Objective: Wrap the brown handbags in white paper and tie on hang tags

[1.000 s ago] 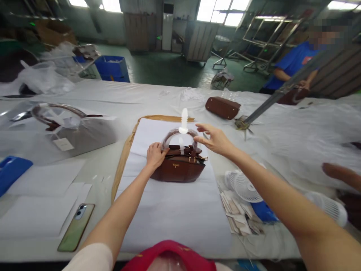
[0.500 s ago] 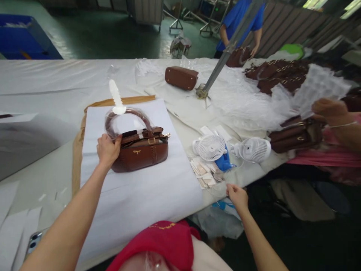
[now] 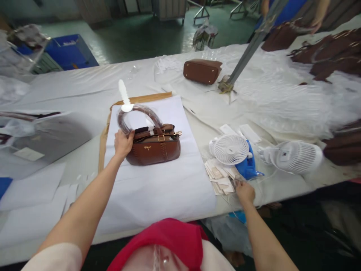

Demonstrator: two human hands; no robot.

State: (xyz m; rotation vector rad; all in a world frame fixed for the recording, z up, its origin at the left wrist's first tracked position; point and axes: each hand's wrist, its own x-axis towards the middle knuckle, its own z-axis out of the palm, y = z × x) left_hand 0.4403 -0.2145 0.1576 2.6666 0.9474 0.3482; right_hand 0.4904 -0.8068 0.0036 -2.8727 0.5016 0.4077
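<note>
A small brown handbag [image 3: 155,149] with a plastic-wrapped handle lies on a white sheet of paper [image 3: 158,180]. My left hand [image 3: 123,143] is closed on the base of that handle at the bag's left end. My right hand [image 3: 244,191] rests at the table's near edge, fingers curled onto a pile of small paper tags [image 3: 220,176]. What the fingers hold, if anything, is hidden. A white strip [image 3: 123,96] sticks up from the top of the handle.
Two small white fans [image 3: 231,149] [image 3: 296,156] and a blue object [image 3: 249,165] lie right of the paper. Another brown bag [image 3: 202,71] sits farther back by a slanted metal pole [image 3: 248,49]. Clear plastic wrap and more brown bags fill the right; a bagged grey handbag [image 3: 42,139] lies left.
My right hand has come off the handle, dropped below the table edge, then risen onto the tag pile. The view swung right and back. My left hand stayed on the handle.
</note>
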